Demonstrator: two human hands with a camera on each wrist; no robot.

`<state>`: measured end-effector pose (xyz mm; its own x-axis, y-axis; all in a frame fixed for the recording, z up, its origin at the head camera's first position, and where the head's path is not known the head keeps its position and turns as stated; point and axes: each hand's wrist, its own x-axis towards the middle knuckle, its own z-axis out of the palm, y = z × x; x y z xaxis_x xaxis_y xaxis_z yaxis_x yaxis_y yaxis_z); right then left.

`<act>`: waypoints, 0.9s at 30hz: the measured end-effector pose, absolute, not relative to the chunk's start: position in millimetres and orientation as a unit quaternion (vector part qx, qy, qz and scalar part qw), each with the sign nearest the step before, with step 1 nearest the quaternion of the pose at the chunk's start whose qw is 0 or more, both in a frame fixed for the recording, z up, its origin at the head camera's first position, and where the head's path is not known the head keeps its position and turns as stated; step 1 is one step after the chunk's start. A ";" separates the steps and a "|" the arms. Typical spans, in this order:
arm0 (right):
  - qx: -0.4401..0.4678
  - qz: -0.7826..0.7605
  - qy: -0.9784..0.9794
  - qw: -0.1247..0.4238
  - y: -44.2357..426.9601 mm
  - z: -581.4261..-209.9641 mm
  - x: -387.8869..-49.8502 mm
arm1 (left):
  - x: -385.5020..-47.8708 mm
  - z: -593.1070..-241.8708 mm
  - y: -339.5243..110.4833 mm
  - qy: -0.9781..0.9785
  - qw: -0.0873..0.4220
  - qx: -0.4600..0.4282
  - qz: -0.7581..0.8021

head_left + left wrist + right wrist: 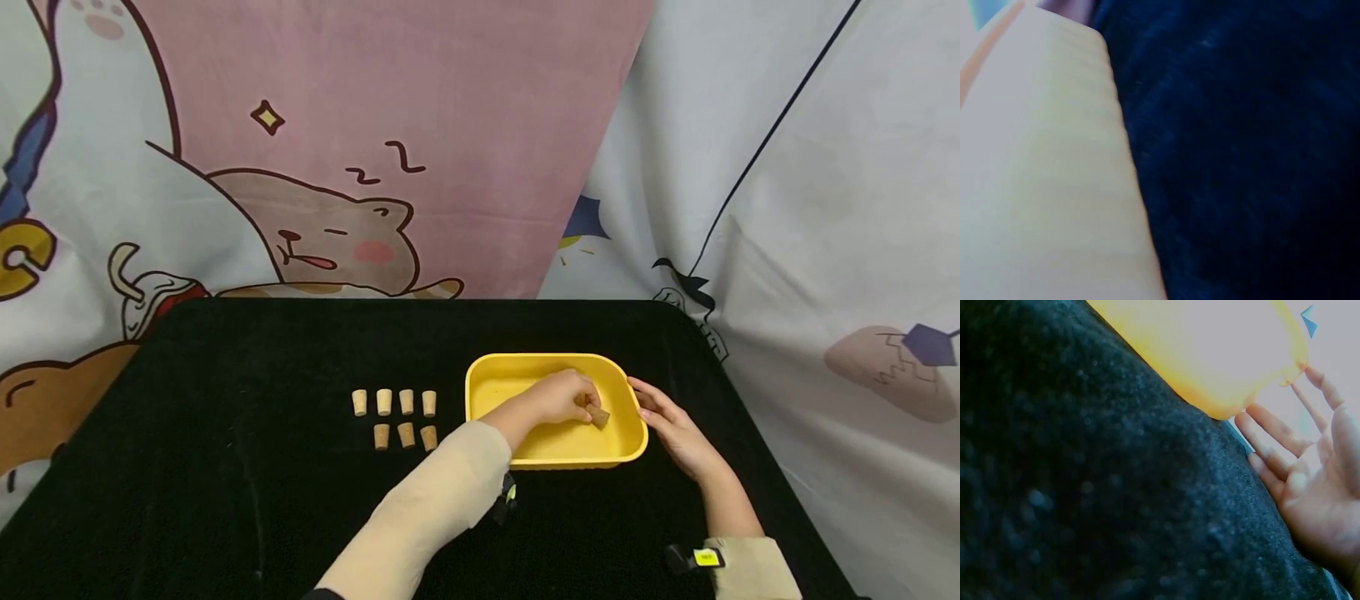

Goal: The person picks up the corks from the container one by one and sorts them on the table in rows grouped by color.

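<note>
My left hand (558,397) reaches inside a yellow tray (551,461), its fingers curled at a brown cork stopper (597,417) that they appear to pinch. Part of that cork is covered by the fingers. The right hand (681,435) touches the tray's right end with loosely extended fingers. In the right wrist view, the fingers of the right hand (1316,469) spread beside the tray's yellow wall (1210,403). Only the pale sleeve (1054,162) shows in the left wrist view, with no left fingers in sight.
Left of the tray, several pale corks (384,402) stand in a row. In front of them is a second row of three darker corks (407,435), the last close to the left sleeve. Black cloth (225,467) covers the table; a printed curtain (487,167) hangs behind.
</note>
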<state>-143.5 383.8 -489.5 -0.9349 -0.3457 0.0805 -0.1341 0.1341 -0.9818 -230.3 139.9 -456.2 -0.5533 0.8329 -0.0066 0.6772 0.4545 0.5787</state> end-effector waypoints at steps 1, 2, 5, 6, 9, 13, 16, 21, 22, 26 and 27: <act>-0.161 -0.638 0.749 0.084 383.8 -489.6 -143.4 | -230.9 -454.6 139.1 0.840 0.149 0.442 0.277; -0.159 -0.638 0.749 0.084 383.9 -489.8 -143.2 | -231.6 -453.2 138.5 0.840 0.148 0.438 0.285; -0.158 -0.636 0.750 0.083 384.2 -490.2 -142.9 | -232.5 -448.3 136.7 0.837 0.148 0.425 0.311; -0.161 -0.635 0.751 0.083 384.4 -490.3 -143.0 | -232.4 -446.0 135.9 0.836 0.148 0.423 0.317; -0.167 -0.635 0.750 0.083 384.4 -489.9 -143.6 | -231.4 -438.9 133.7 0.832 0.143 0.422 0.332; -0.172 -0.637 0.747 0.078 384.0 -488.8 -143.7 | -229.1 -430.4 130.8 0.828 0.133 0.422 0.345; -0.174 -0.640 0.745 0.078 384.0 -488.3 -143.1 | -226.6 -425.6 127.4 0.822 0.122 0.417 0.368; -0.167 -0.637 0.748 0.085 383.3 -487.2 -142.4 | -220.8 -416.1 118.1 0.810 0.095 0.397 0.421; -0.165 -0.636 0.749 0.085 383.1 -487.0 -142.2 | -219.4 -414.0 116.0 0.809 0.089 0.391 0.431; -0.158 -0.631 0.755 0.084 383.1 -487.2 -142.2 | -212.4 -405.2 107.1 0.800 0.071 0.369 0.468; -0.158 -0.630 0.756 0.084 383.3 -487.4 -142.3 | -210.2 -403.4 104.8 0.798 0.066 0.365 0.475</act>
